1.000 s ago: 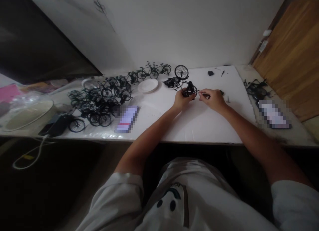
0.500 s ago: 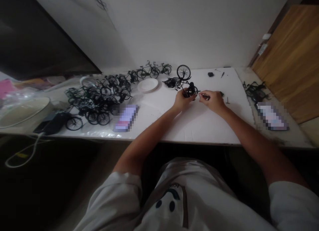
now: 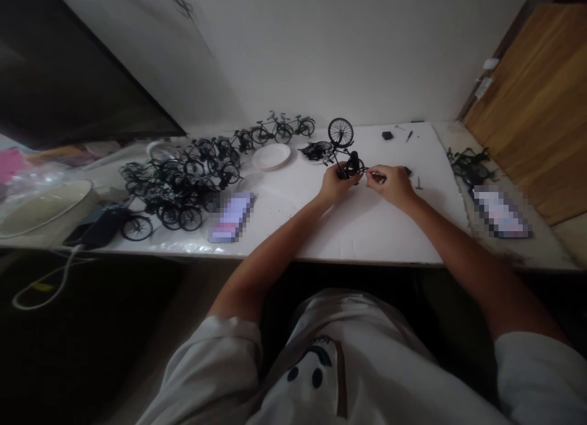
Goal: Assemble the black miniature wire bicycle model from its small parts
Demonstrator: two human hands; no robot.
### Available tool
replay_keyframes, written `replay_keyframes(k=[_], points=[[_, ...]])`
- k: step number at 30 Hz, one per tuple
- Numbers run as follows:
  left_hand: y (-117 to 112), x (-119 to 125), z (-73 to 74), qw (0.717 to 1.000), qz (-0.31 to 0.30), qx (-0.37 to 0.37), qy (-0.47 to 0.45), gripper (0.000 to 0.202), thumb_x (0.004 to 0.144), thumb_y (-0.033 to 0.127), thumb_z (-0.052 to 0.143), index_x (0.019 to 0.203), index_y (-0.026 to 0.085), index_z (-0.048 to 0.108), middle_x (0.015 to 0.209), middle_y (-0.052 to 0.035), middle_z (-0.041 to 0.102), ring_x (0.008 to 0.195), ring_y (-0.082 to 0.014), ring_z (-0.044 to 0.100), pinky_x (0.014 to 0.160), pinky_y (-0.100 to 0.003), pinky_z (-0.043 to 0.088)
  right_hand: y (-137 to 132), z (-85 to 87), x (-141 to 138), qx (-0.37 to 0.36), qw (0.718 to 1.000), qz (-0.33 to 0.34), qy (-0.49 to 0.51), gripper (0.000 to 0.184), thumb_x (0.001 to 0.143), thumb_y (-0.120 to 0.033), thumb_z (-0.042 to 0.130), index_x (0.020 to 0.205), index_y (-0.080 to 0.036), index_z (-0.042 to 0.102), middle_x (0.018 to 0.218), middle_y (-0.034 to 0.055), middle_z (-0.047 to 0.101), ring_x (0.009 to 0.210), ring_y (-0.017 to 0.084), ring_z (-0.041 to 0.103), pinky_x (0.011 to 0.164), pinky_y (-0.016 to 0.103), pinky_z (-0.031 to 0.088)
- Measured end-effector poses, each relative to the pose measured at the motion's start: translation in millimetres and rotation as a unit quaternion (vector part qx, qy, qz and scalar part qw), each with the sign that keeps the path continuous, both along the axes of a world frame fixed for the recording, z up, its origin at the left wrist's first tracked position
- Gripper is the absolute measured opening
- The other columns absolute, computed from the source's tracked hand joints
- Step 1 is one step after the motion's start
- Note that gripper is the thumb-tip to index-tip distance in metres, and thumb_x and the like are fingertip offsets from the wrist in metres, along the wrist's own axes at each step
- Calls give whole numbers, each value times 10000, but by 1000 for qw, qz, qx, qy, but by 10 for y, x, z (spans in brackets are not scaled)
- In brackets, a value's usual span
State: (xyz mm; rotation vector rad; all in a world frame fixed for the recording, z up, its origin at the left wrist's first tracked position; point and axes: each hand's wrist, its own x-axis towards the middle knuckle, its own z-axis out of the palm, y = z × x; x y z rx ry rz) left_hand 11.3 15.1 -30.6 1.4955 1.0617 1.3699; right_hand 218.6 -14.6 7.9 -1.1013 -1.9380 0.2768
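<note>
A small black model bicycle (image 3: 345, 151) stands tilted on the white table (image 3: 367, 223), one spoked wheel raised toward the wall. My left hand (image 3: 336, 184) is closed around its lower end. My right hand (image 3: 391, 183) is closed in a pinch on a thin tool (image 3: 375, 175) whose tip points at the model beside my left fingers. The two hands nearly touch.
Several finished black model bicycles (image 3: 178, 183) crowd the table's left half and the back. A white dish (image 3: 272, 156), two phones (image 3: 232, 215) (image 3: 502, 212), loose black parts (image 3: 468, 163) at the right, a bowl (image 3: 41, 210) and a cable at far left.
The model's raised wheel has shifted slightly right; both hands stay in place, still closed on the model and the tool.
</note>
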Motion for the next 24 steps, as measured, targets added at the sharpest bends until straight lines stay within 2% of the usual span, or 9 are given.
replay_keyframes(k=[10,24], points=[[-37,7,39,1000,7,-13,7,316,777,303,937,972,152,739,831,-36,759,716,-137,697,669,-260,527,26,-22,10,7,1000,-9,-3,196,911,-277,717,983,-189,877,884,99,870,777,258,828,791,340,619],[-81,7,61,999,11,-3,30,330,788,333,943,976,155,739,809,-37,761,691,-133,674,647,-262,477,-9,-15,0,-16,1000,7,25,204,912,-277,708,984,-185,876,884,93,869,790,261,840,804,356,643]])
